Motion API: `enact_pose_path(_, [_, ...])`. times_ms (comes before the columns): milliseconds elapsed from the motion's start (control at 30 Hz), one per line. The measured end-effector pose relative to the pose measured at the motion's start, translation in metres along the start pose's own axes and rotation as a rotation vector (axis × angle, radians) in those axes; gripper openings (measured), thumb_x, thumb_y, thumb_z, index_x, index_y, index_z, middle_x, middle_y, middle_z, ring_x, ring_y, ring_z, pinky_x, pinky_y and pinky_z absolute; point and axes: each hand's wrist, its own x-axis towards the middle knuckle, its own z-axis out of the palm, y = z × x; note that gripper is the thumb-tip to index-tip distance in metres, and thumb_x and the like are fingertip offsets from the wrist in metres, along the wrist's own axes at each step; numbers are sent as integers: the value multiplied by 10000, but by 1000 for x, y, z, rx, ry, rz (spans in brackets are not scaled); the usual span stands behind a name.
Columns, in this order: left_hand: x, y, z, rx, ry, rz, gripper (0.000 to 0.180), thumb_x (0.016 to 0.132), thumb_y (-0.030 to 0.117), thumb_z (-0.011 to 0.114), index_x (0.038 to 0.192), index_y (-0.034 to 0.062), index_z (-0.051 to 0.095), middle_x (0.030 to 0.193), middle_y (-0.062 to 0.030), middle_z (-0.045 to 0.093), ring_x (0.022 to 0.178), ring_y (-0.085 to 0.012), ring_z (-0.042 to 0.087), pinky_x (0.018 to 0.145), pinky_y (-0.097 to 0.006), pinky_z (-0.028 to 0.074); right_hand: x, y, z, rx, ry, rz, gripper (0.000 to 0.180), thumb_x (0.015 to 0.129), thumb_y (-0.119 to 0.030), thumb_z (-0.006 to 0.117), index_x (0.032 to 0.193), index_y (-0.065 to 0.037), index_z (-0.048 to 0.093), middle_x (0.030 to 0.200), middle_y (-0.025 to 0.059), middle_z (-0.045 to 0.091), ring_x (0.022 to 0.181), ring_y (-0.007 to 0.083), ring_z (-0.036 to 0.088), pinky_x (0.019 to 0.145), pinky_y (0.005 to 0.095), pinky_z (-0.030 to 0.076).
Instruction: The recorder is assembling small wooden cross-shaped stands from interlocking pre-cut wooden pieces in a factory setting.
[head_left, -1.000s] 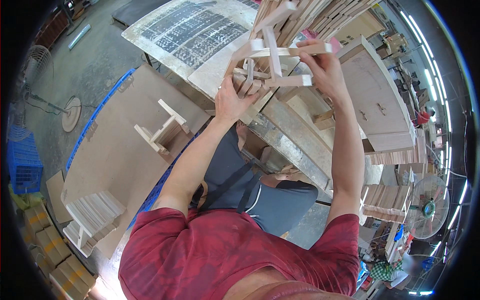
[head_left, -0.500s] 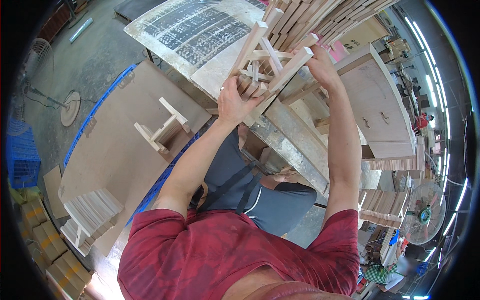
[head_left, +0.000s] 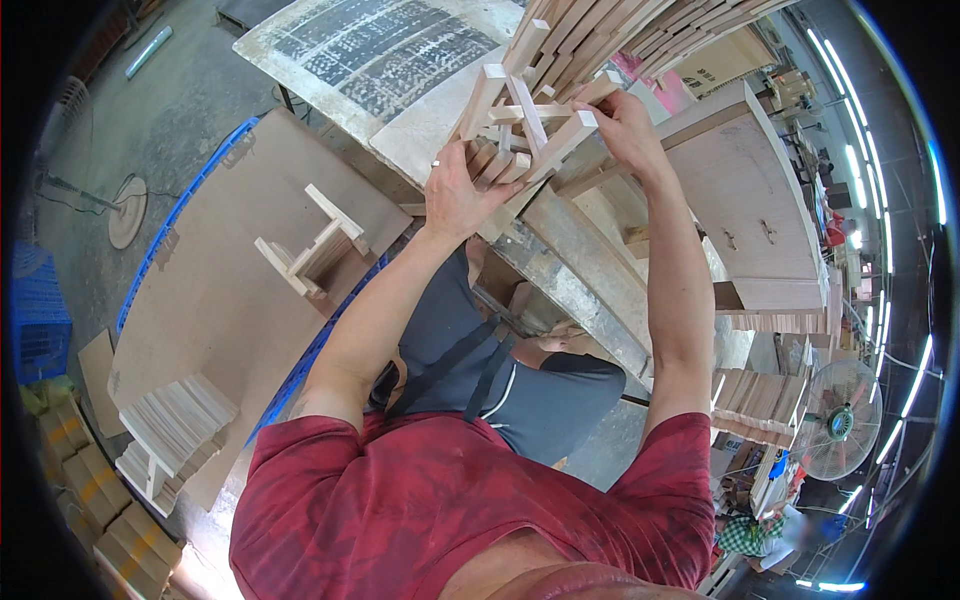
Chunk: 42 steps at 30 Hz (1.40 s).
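Observation:
A pale wooden frame (head_left: pixel 560 145), made of square legs joined by crossbars, stands tilted at the near edge of the worktable. My left hand (head_left: pixel 458 198) grips its near left side, fingers wrapped behind and the thumb by several short bar ends. On the far right, my right hand (head_left: pixel 622 125) is closed round a leg near its top end; part of its fingers is hidden behind the wood. Several long wooden strips (head_left: pixel 590 35) lie stacked just beyond the frame.
Left of me, a brown board (head_left: pixel 210 260) bears an assembled wooden piece (head_left: pixel 315 245) and a stack of slats (head_left: pixel 180 425). The worktable (head_left: pixel 420 130) has a dark printed sheet (head_left: pixel 385 60). A wooden cabinet panel (head_left: pixel 740 200) stands right, with a fan (head_left: pixel 840 420) behind.
The frame and both hands have shifted slightly left, and the frame's upper ends have tilted. The whole view has moved a little too. Both hands keep their hold.

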Motion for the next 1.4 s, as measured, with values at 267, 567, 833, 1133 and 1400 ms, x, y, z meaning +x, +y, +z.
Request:
enact_pose_path(267, [-2,1,-6,-82,-22,6,804,662,381,938,1219,-30,528,1156,-228,610,1067,-391,634,892,-466,529,1,29,14,73,-15,-40,300,918,-225,720,1098,13,740,907,112,759,803,189,711,733,338,548])
enact_pose_path(567, [64,-69,-23,-655,-68,-40,609,979,461,627,1315,-43,560,1356,-182,605,1280,-280,581,1052,-364,464,-11,23,23,48,102,-67,259,899,-191,718,1084,-12,750,908,135,762,790,231,723,752,363,555])
enact_pose_path(833, [119,-75,41,-1087,-446,-374,862,1010,751,309,1254,1,656,1117,-83,718,1018,-171,665,945,-320,501,-12,28,20,-15,76,81,292,904,-233,729,1073,4,744,862,128,754,795,213,715,760,351,551])
enact_pose_path(1133, [135,-118,50,-1142,-516,-353,805,964,785,369,1129,46,641,1092,-141,722,1008,-274,723,901,-437,606,-17,8,24,59,113,74,279,885,-250,718,1028,-17,775,783,141,744,730,243,718,724,371,552])
enact_pose_path(1400, [139,-115,52,-1202,-556,-450,750,981,747,395,1118,54,647,1074,-152,725,990,-310,727,890,-469,610,-21,19,24,15,129,52,273,895,-202,719,1077,1,722,791,81,724,719,161,675,716,331,544])
